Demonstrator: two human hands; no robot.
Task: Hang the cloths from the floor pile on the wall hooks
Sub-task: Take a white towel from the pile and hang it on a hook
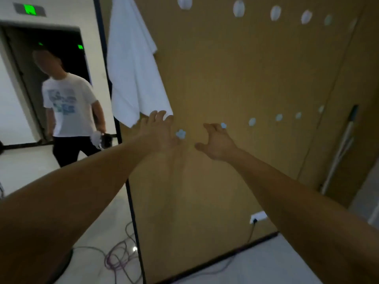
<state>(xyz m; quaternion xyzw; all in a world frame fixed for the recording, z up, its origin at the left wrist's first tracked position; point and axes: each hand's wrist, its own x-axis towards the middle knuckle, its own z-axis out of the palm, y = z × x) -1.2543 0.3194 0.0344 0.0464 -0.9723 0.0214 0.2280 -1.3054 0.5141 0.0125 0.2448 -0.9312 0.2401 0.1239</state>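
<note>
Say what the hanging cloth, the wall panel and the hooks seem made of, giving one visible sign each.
Cloth: soft white fabric, probably towelling; hangs in thick folds.
Wall panel: matt brown board, perhaps wood or laminate; flat, dull.
Hooks: likely white plastic; smooth, rounded, but blurred.

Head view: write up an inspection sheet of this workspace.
Surface: brown wall, two rows of hooks.
Job's things: one white cloth hangs upper left; floor pile not in view.
Clutter: pole leaning at right.
Hands: left hand open by the cloth's lower corner; right hand open at a lower hook; both empty.
Cables: loose cables on the floor; plug in wall socket.
Surroundings: person by a doorway at left, exit sign above.
</note>
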